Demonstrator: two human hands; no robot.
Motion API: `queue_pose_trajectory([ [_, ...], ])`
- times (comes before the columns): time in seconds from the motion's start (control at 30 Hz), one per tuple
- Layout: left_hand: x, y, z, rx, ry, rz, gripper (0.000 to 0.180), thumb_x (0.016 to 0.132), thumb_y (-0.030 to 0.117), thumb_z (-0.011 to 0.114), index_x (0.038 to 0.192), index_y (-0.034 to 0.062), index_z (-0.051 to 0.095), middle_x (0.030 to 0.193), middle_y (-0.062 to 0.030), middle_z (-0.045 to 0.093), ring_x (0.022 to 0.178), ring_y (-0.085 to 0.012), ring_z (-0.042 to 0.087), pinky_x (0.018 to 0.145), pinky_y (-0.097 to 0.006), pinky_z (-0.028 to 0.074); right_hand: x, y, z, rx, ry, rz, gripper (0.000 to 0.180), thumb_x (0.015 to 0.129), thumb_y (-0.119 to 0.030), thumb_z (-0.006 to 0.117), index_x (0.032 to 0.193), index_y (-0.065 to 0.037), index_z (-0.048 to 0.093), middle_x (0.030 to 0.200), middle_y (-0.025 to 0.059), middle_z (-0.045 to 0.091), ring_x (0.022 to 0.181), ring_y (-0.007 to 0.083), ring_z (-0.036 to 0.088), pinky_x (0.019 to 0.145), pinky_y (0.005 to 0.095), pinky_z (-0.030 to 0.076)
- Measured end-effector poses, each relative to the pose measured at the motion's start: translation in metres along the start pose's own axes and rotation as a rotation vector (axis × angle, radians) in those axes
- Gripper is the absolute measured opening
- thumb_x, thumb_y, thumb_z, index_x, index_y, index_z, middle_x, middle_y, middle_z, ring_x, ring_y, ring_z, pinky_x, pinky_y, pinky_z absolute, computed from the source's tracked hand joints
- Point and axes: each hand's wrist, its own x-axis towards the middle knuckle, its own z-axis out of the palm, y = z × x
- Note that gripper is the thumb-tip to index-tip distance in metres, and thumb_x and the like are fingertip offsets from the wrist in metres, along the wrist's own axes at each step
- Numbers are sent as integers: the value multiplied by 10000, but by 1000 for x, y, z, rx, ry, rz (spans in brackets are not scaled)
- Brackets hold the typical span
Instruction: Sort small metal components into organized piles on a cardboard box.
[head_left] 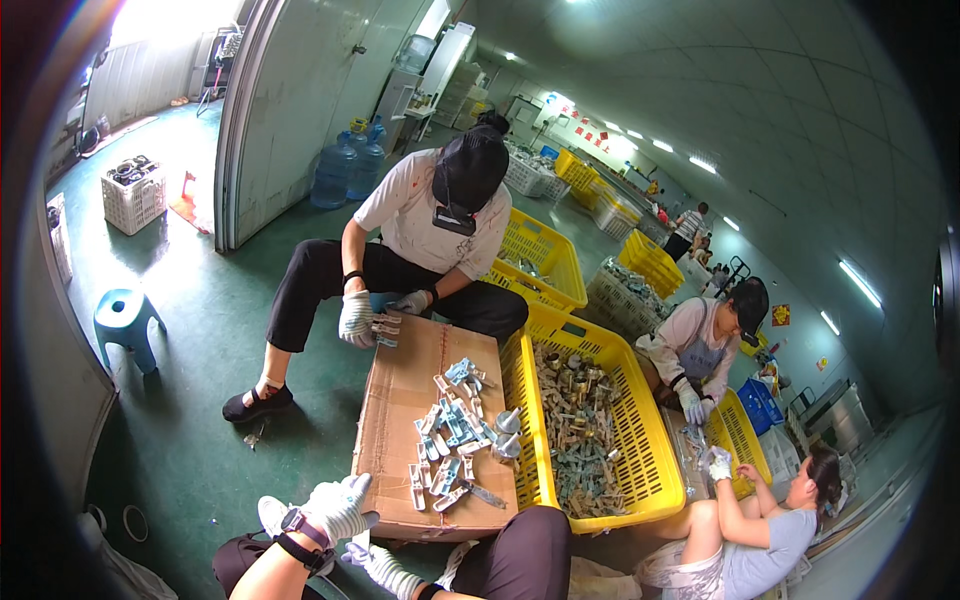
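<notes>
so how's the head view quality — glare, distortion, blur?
Head view: heavy fisheye bending with a dark rim; blown-out glare at the doorway top left; bright ceiling strip lights; cardboard box and the gloved left hand are sharp; far workers are small and soft.

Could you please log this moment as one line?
left hand: gloved, open, at cardboard box edge | right hand: gloved, below it | metal parts on box | yellow crate beside
</notes>
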Motion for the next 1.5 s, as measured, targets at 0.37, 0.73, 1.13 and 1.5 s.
queue_pose_trajectory([
  [0.37, 3, 3, -4, 28, -2, 33, 630, 811, 412, 631, 1306, 64, 455, 1263, -194, 536, 1083, -378, 565, 927, -417, 465, 5, 5, -5, 61, 16, 0, 238, 961, -146, 541, 1157, -13, 515, 953, 23, 565, 869, 153, 568, 750, 248, 482],
  [0.73, 1, 2, -4, 50, -13, 29, 610, 811, 412, 624, 1289, 64, 476, 1257, -186, 543, 1059, -377, 576, 906, -420, 475, 18, 24, -10, 291, 58, 62, 227, 950, -157, 566, 1118, -5, 542, 918, 30, 580, 827, 148, 581, 763, 260, 486],
  [1.13, 1, 4, -6, 39, -12, 36, 602, 809, 416, 624, 1276, 63, 485, 1240, -186, 549, 1060, -377, 574, 907, -421, 474, 25, 28, -17, 453, 38, 107, 250, 945, -120, 557, 1162, 1, 526, 970, 64, 599, 886, 180, 587, 822, 291, 492],
  [1.5, -1, -1, -3, 57, -15, 34, 593, 815, 425, 620, 1272, 70, 486, 1242, -188, 547, 1049, -379, 580, 898, -421, 479, 12, 19, -9, 111, 10, 4, 259, 961, -140, 535, 1177, 4, 528, 1014, 78, 614, 889, 184, 597, 819, 278, 493],
])
